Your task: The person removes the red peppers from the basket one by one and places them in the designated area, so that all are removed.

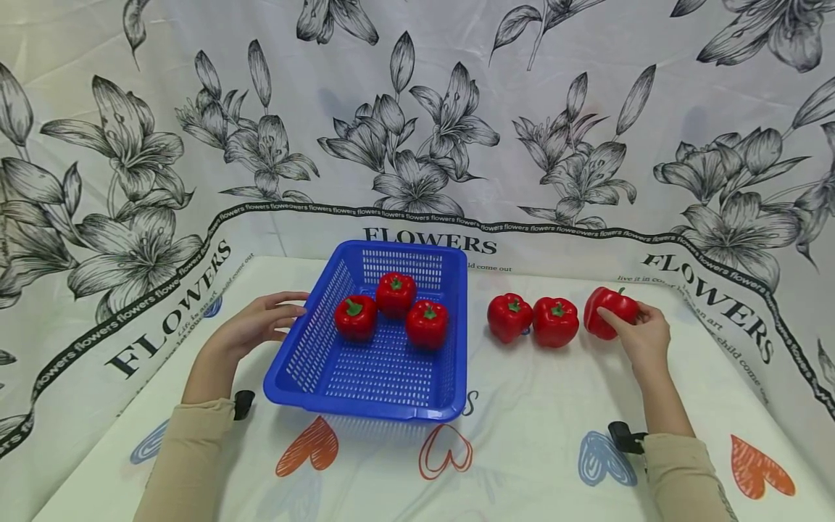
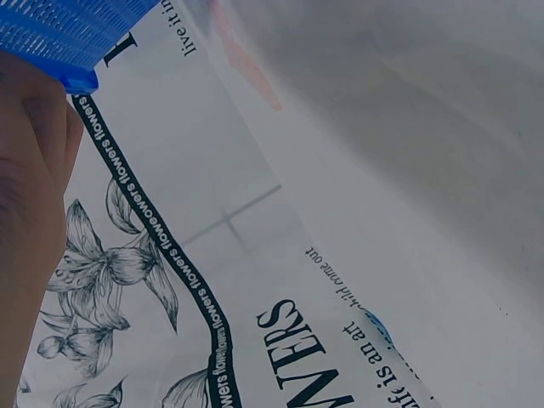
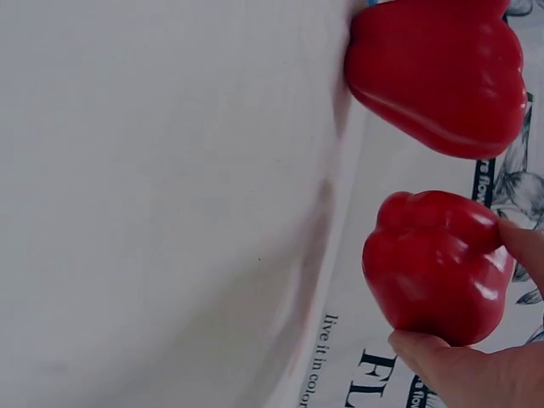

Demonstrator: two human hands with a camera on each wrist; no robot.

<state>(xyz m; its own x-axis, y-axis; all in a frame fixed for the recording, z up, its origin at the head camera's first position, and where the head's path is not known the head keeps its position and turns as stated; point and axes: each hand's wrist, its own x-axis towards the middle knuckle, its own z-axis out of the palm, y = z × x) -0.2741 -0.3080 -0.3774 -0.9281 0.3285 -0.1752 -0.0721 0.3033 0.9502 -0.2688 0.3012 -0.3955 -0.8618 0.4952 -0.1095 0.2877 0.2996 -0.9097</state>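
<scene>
In the head view my right hand [image 1: 647, 341] grips a red bell pepper [image 1: 611, 312] with a green stem, thumb on its near side. The right wrist view shows that held pepper [image 3: 438, 268] tilted between thumb and fingers. Two more red peppers, one [image 1: 556, 322] beside the other [image 1: 509, 317], sit on the table to its left. My left hand [image 1: 257, 322] is at the left side of a blue plastic basket [image 1: 365, 413], its fingers extended at the rim. Inside the basket are three red peppers [image 1: 396, 293].
A white cloth with printed hearts covers the table [image 1: 522, 449]. Behind it hangs a white curtain [image 1: 417, 109] with black flower drawings and lettering. Each wrist wears a black strap device [image 1: 628, 438].
</scene>
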